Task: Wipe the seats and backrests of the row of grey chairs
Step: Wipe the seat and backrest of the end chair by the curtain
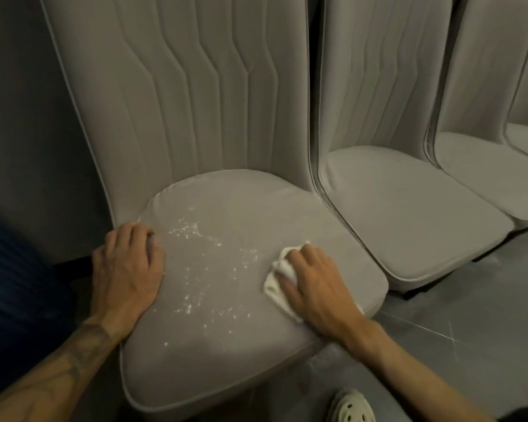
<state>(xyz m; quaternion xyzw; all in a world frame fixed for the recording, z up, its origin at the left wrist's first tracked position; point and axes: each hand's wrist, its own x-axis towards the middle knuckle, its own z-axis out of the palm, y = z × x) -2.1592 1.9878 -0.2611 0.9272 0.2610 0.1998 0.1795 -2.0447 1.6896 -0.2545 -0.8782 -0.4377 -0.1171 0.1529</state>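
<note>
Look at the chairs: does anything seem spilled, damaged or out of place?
Yes. White specks are scattered over the nearest seat, between the left hand and the right hand, which presses a cloth. The next seat looks clean.

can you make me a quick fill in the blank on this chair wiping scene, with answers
1. The crumpled white cloth lies under the ____ hand.
2. The left hand rests flat on the nearest grey padded seat's ____ edge.
3. Scattered ____ specks lie between the two hands.
4. The next grey seat to the right shows ____ specks.

Answers: right; left; white; no
</note>
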